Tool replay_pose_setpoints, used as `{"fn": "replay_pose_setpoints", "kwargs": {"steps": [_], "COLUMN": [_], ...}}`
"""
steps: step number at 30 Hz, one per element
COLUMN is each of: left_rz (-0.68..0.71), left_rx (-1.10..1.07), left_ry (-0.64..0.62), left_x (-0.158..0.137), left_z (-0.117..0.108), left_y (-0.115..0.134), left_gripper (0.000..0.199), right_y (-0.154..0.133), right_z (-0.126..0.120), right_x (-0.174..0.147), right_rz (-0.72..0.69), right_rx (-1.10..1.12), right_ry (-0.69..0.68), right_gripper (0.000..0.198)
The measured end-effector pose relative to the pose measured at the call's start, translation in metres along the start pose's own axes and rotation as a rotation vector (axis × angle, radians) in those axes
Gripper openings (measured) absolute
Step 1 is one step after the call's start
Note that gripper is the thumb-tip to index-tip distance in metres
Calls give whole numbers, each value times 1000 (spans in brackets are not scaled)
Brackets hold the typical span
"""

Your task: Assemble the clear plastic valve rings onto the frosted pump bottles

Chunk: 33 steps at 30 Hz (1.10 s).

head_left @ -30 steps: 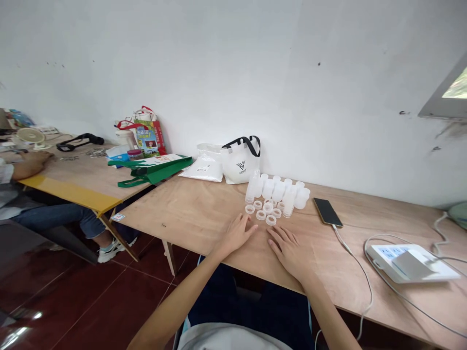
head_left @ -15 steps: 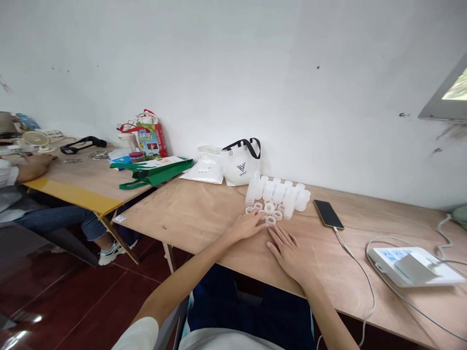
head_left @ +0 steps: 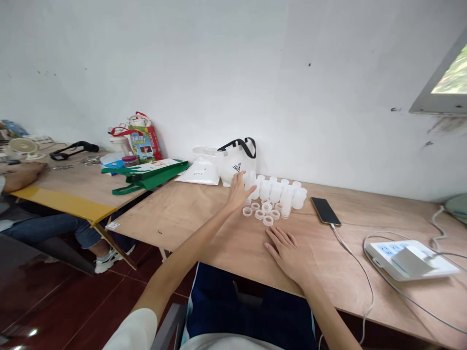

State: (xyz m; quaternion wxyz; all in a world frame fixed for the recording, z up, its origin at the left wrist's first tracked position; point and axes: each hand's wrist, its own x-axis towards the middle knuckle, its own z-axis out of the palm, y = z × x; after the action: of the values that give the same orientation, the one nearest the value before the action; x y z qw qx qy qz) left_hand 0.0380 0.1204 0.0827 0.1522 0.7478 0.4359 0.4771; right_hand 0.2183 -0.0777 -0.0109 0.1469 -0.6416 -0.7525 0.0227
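Two bare hands over a plywood table (head_left: pixel 204 214). Left hand (head_left: pixel 239 190) reaches forward to the near-left corner of a cluster of translucent plastic bottles (head_left: pixel 278 192); its fingers curl round the leftmost bottle (head_left: pixel 251 183), thumb on the near side. Whether the grip has fully closed cannot be told: the bottle looks touched, not lifted, base on or near the table. Right hand (head_left: pixel 288 253) lies flat, palm down, fingers spread, holding nothing, just short of a scatter of loose ring caps (head_left: pixel 261 210) that lie in front of the bottles.

Bottles stand upright, packed touching one another, near the wall. A white tote bag with black handles (head_left: pixel 237 163) stands just behind the left hand, a white plastic pouch (head_left: pixel 202 169) beside it.

Judgement on the grasp: bottle is light, thin-walled and crowded by neighbours. Pinch it low to mid-body, thumb against two fingers, and draw it straight toward the near edge before lifting, so the row behind is not tipped. Squeezing hard would likely dent it. Caps lie right under the withdrawal path; lift clear of them.

Right of the cluster: a dark smartphone (head_left: pixel 325 211), face up, on a white charging cable (head_left: pixel 350 253). Farther right, a white power strip (head_left: pixel 412 257) with cords looping around it.

Far left, a second table holds a green bag (head_left: pixel 146 172); another person's forearm (head_left: pixel 20 175) rests there.
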Motion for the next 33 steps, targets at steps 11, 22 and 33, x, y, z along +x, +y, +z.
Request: {"fn": "replay_pose_setpoints", "kwargs": {"steps": [11,22,33], "left_rz": [-66,2,59], "left_rx": [-178,-202,-330], "left_ry": [19,63,144], "left_x": [4,11,15], "left_z": [28,25,14], "left_y": [-15,-24,-10], "left_gripper": [51,59,55], "right_y": [1,-1,2], "right_z": [3,0,4], "right_x": [-1,-1,0], "right_rz": [-28,-18,-27], "right_rx": [-10,-12,-9], "right_ry": [59,40,43], "right_gripper": [56,57,57]}}
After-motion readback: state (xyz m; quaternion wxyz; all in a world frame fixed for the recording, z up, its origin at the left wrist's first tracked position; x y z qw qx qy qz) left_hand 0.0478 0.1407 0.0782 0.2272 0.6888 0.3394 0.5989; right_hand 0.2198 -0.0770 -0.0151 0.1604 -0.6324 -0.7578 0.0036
